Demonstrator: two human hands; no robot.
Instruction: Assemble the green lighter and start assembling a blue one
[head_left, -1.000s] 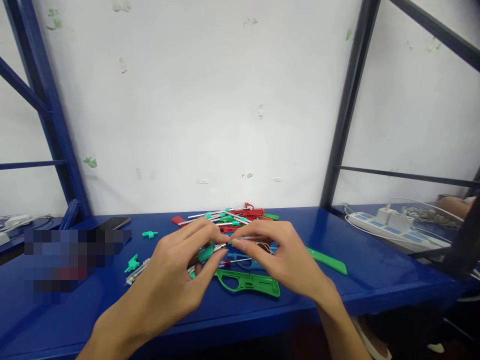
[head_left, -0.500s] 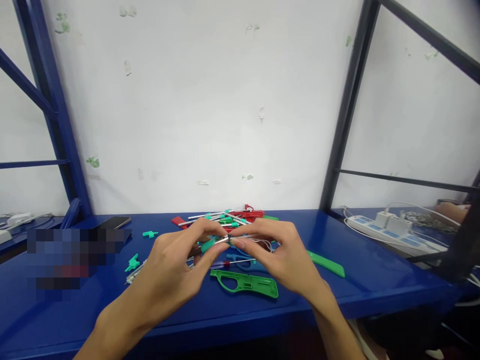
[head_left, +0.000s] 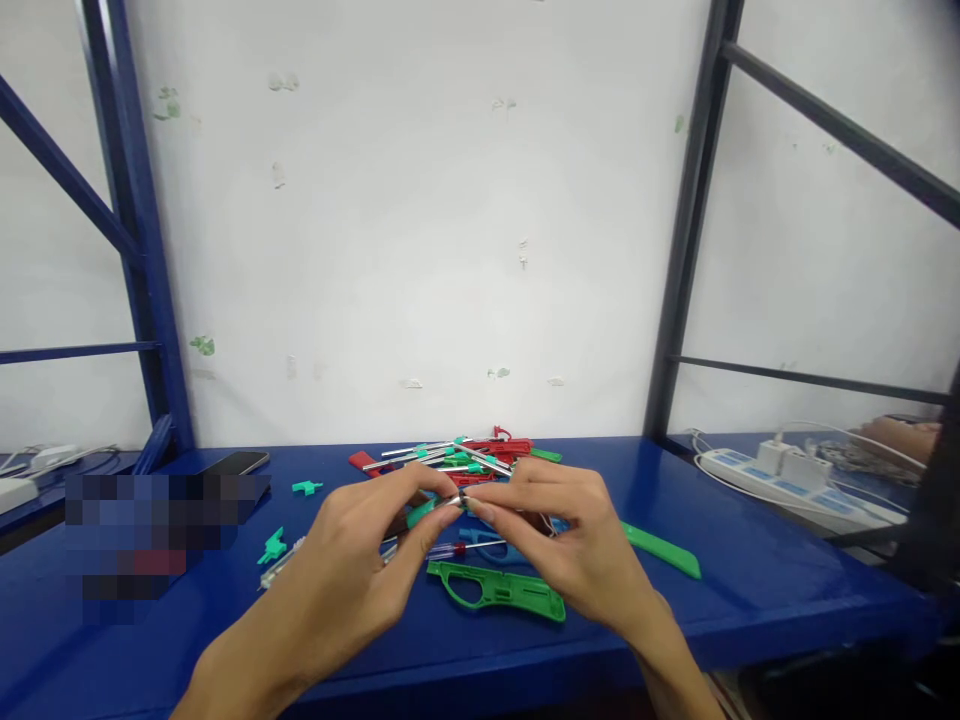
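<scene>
Pinching closely together, the left hand (head_left: 330, 570) grasps a teal part (head_left: 420, 513) with a silver tube (head_left: 451, 501), and the right hand (head_left: 589, 545) grips something small at the tube's end, near a dark bit (head_left: 463, 494). Compared with half a second ago, less of the tube is showing between the fingertips. This maybe means the pieces are nearer to each other, but I cannot tell if they are joined. The held parts are above the middle of the worktop (head_left: 600, 460). Below them lie a screwdriver (head_left: 457, 550) and, toward the front edge, a green handle shell (head_left: 529, 592). Silver rods (head_left: 382, 463) are heaped by the back edge.
</scene>
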